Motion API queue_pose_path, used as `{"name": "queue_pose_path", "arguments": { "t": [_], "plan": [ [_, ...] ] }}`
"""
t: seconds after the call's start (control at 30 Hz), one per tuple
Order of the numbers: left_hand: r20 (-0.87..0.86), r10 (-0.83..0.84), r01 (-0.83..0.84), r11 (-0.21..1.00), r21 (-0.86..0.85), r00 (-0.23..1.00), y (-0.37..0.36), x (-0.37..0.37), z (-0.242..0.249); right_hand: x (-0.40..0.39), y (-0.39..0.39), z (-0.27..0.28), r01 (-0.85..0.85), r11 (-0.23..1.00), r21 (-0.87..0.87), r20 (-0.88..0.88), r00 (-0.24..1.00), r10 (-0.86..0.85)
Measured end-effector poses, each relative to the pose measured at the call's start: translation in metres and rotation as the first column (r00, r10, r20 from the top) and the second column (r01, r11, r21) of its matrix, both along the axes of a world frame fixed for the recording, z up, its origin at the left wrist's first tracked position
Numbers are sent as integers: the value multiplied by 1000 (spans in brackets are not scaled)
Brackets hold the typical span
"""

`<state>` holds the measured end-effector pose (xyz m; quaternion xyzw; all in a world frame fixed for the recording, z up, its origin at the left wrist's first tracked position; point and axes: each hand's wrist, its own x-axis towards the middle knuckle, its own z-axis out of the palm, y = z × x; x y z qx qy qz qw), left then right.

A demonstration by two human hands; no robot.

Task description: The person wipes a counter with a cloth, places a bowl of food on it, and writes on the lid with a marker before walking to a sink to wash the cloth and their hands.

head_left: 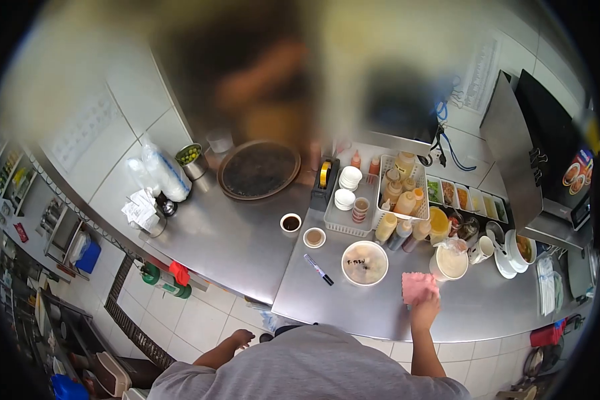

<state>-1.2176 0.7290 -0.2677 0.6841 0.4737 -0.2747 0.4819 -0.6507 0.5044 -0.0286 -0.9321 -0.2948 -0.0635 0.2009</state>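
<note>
Pink cloth (417,285), ragged-edged, on steel counter (353,308) just R of bowl (365,264); I see R hand (426,309) gripping its near side. L hand (242,338) off counter, fingers loosely apart. Bowl: pale contents, black writing on top. Dark-liq. cup (291,223), tan-liq. cup (314,238) nearby.

Pink cloth (417,285), plain grey shirt (307,367)

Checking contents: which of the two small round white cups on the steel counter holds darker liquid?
The small round white cup farther from the large white bowl; its liquid looks blackish; the other cup holds light brown liquid.
</note>
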Motion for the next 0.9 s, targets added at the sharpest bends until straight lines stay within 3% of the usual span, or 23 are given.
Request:
{"name": "queue_pose_path", "arguments": {
  "t": [0.07,0.13,0.17,0.23,0.27,0.3,0.33,0.37,0.4,0.43,0.47,0.53,0.57,0.6,0.63,0.7,0.77,0.87,0.9],
  "plan": [
    [-2,-62,62,998,20,998,4,17,1,4,-8,-9,-76,997,-13,-34,997,76],
    [-16,-525,518,834,188,851,11,31,8,-1,-9,-7,-55,997,47,-100,993,60],
    [-30,-565,557,801,221,824,13,38,13,2,-11,-10,-48,998,48,-114,992,54],
    [13,-381,376,916,143,924,19,46,15,13,-12,-25,-107,994,23,-93,990,108],
    [62,-325,317,942,111,944,24,49,21,16,-9,-33,-76,980,182,-129,986,101],
    [117,-406,378,903,203,907,30,46,24,20,-9,-45,-22,945,326,-168,982,81],
    [169,-494,437,853,285,853,35,45,25,27,-7,-64,-67,888,456,-84,990,117],
    [142,-491,446,856,262,859,37,50,37,34,-8,-72,-88,896,435,-96,985,143],
    [114,-492,459,857,234,863,38,56,49,43,-10,-89,-209,948,239,182,969,168],
    [160,-329,307,940,150,931,38,58,50,51,-10,-100,-224,953,203,220,959,179],
    [178,-147,139,988,61,973,37,56,49,40,-6,-70,-80,859,505,-190,961,201],
    [176,-287,279,958,69,942,40,60,51,54,-2,-45,-166,986,24,-144,975,168],
    [119,-146,139,988,69,982,31,71,65,49,2,-24,-109,983,148,28,994,106],
    [60,2,-7,997,83,998,20,76,75,50,6,-10,-124,981,149,40,992,119],
    [259,-408,365,909,201,875,28,45,35,50,9,-4,-141,978,151,53,990,134],
    [153,-440,435,898,65,885,22,57,20,39,19,-29,-44,998,-45,21,999,45],
    [-66,-463,449,879,-163,884,14,66,11,27,17,-45,-29,999,-18,46,999,29],
    [-373,-471,296,849,-439,799,17,85,6,19,28,-49,-48,999,3,48,998,48],
    [-264,-484,341,830,-442,834,9,129,90,20,34,-54,-38,997,70,36,999,35]
  ]
}}
